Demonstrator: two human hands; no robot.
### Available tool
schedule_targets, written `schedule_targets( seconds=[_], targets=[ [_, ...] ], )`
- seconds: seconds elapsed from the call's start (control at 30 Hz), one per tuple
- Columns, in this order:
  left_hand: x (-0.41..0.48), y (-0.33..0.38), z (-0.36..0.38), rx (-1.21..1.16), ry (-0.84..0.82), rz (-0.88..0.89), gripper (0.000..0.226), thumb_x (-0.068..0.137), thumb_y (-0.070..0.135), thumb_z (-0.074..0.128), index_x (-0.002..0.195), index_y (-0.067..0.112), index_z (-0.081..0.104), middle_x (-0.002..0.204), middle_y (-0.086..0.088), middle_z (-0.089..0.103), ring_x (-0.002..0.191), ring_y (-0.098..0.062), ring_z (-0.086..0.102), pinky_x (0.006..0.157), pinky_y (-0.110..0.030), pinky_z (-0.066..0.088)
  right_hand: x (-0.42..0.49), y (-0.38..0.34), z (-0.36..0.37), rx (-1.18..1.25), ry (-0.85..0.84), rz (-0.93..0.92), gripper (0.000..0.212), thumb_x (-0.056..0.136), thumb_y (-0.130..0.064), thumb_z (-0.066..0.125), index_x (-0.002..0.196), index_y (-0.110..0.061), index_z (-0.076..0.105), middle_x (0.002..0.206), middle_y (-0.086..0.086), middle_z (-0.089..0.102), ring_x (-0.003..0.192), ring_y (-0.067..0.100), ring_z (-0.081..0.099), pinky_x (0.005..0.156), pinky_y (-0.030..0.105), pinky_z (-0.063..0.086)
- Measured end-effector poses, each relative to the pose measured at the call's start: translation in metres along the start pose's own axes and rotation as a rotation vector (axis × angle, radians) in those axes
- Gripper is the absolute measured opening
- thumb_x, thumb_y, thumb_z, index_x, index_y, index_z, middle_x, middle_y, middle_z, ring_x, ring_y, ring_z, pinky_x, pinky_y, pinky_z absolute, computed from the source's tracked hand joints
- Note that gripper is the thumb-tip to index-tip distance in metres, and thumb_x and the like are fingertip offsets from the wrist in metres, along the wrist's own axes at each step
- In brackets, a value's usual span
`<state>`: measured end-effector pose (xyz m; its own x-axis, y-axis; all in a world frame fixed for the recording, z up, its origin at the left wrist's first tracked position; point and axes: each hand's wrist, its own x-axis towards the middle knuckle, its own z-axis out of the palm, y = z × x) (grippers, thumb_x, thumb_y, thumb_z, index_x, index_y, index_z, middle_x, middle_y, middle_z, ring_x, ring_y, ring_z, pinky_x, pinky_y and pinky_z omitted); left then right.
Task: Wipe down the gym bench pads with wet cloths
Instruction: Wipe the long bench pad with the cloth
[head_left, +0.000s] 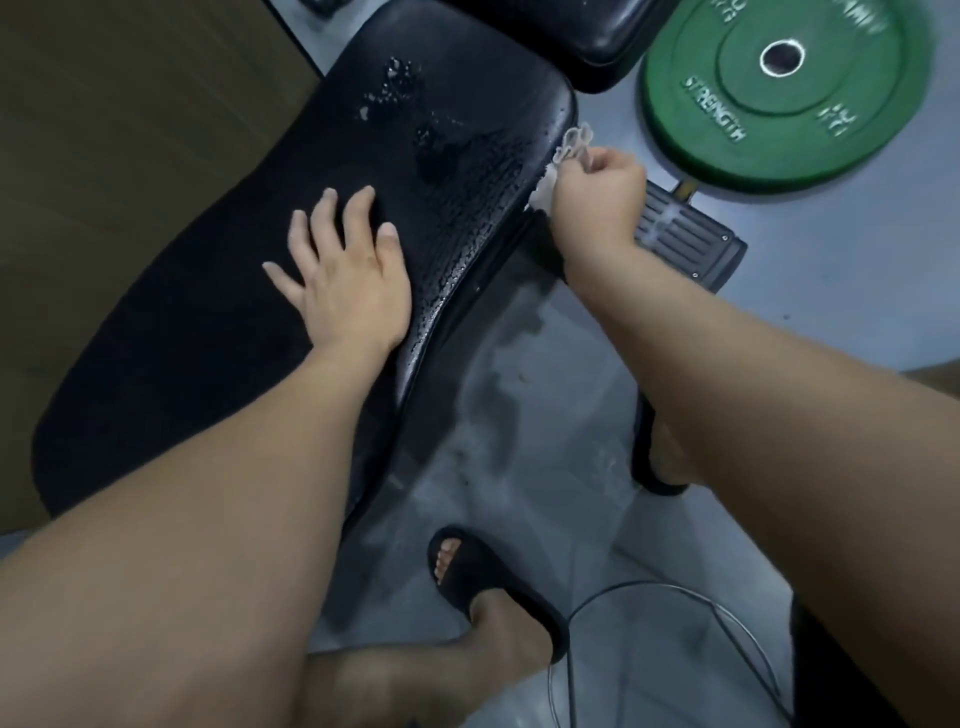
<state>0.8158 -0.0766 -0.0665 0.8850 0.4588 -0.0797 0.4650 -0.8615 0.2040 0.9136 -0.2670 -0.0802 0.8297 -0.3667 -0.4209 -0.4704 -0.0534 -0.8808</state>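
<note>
Cloth (571, 145) gripped by curled fingers of right hand (597, 195) at right edge of pad (182, 338); left hand (345, 275) flat on pad, fingers spread. Risk: water (467, 218) dripping onto floor (571, 519) may make sandals (483, 577) slip.

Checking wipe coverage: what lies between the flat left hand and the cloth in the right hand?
Head view: only bench pad, beaded with water droplets, up to its edge.
</note>
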Motion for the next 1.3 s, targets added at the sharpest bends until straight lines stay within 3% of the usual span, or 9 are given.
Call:
schedule_targets(
  seconds=[0.2,0.3,0.43,0.57,0.73,0.83,1.07,1.2,1.3],
  targets=[
    [0.0,0.0,0.004,0.021,0.073,-0.016,0.048,0.104,0.049,0.028,0.15,0.044,0.034,0.165,0.009,0.025,0.155,-0.023,0.012,0.124,-0.062,0.004,-0.059,0.045,0.023,0.016,-0.123,0.093,0.013,0.084,-0.016,0.059,0.072,-0.017,0.063,0.065,0.0,0.067,0.065,0.021,0.063,0.062,0.033,0.05],
    [0.001,-0.001,0.005,0.03,0.084,-0.013,0.047,0.104,0.048,0.029,0.15,0.044,0.035,0.164,0.009,0.027,0.155,-0.023,0.013,0.124,-0.061,0.004,-0.016,0.017,0.013,-0.032,-0.059,0.067,0.027,0.081,-0.004,0.051,0.058,-0.019,0.05,0.054,-0.005,0.051,0.056,0.019,0.052,0.057,0.027,0.042],
    [0.002,-0.002,0.006,0.036,0.098,-0.006,0.046,0.105,0.047,0.029,0.15,0.043,0.034,0.163,0.008,0.028,0.154,-0.025,0.015,0.124,-0.061,0.005,0.013,0.003,0.012,0.0,0.039,0.072,0.023,0.092,-0.005,0.051,0.073,-0.018,0.053,0.065,-0.002,0.052,0.057,0.014,0.047,0.051,0.021,0.036],
    [0.003,-0.001,0.006,0.051,0.108,-0.001,0.047,0.104,0.046,0.03,0.151,0.041,0.034,0.163,0.005,0.029,0.153,-0.027,0.017,0.124,-0.062,0.006,-0.018,0.028,0.014,0.068,-0.086,0.145,0.022,0.087,-0.004,0.058,0.072,-0.019,0.06,0.064,-0.001,0.063,0.063,0.018,0.059,0.06,0.028,0.047],
    [0.003,-0.001,0.005,0.046,0.125,0.006,0.047,0.104,0.045,0.03,0.15,0.04,0.036,0.162,0.004,0.031,0.153,-0.027,0.019,0.124,-0.062,0.007,0.013,0.001,0.007,0.102,-0.075,0.201,0.036,0.085,0.01,0.047,0.061,-0.017,0.048,0.043,-0.005,0.047,0.043,0.017,0.045,0.046,0.023,0.034],
    [0.003,-0.001,0.007,0.045,0.134,0.003,0.047,0.103,0.044,0.031,0.15,0.04,0.037,0.161,0.005,0.032,0.152,-0.026,0.02,0.124,-0.061,0.007,-0.002,0.018,0.013,0.094,-0.054,0.182,0.033,0.088,0.006,0.052,0.065,-0.019,0.054,0.057,-0.005,0.055,0.056,0.016,0.052,0.059,0.026,0.042],
    [0.002,0.001,0.004,0.036,0.134,0.005,0.047,0.103,0.043,0.031,0.15,0.039,0.037,0.161,0.004,0.033,0.152,-0.027,0.02,0.124,-0.061,0.008,-0.122,0.073,0.017,-0.018,-0.486,0.295,0.032,0.089,0.0,0.061,0.066,-0.02,0.051,0.061,0.0,0.051,0.055,0.012,0.045,0.051,0.021,0.04],
    [0.003,0.001,0.004,0.032,0.138,0.001,0.048,0.102,0.043,0.032,0.149,0.04,0.038,0.161,0.004,0.033,0.153,-0.026,0.02,0.124,-0.06,0.006,-0.064,0.054,0.02,0.162,-0.253,0.317,0.023,0.086,0.001,0.06,0.07,-0.015,0.061,0.067,0.008,0.06,0.063,0.02,0.054,0.062,0.033,0.045],
    [0.003,0.001,0.004,0.027,0.138,-0.002,0.048,0.102,0.043,0.032,0.149,0.041,0.038,0.161,0.006,0.033,0.152,-0.025,0.02,0.124,-0.06,0.007,-0.089,0.06,0.026,0.145,-0.215,0.305,0.025,0.091,0.0,0.06,0.074,-0.018,0.057,0.066,0.0,0.057,0.058,0.012,0.049,0.056,0.022,0.041]
  ],
)
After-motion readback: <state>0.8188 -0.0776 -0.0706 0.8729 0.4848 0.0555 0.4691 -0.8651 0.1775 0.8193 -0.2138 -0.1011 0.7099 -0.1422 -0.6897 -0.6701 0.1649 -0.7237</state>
